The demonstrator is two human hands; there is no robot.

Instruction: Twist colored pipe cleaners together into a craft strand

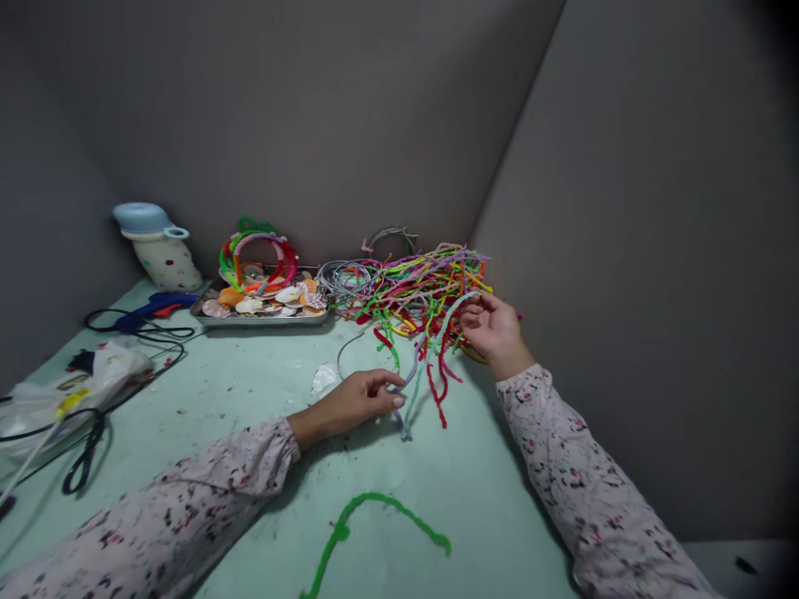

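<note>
The left hand (pixel 359 398) has its fingers pinching a thin grey wire ring (pixel 395 356), partly wrapped in coloured fuzz, over the pale green worktop (pixel 493 507). The right hand (pixel 496 333) pinches the top end of a long, pale mint fuzzy stem (pixel 445 326). Its bottom end is just beside the left fingers. A messy, colourful fuzzy-stem pile (pixel 424 283) lies behind.
</note>
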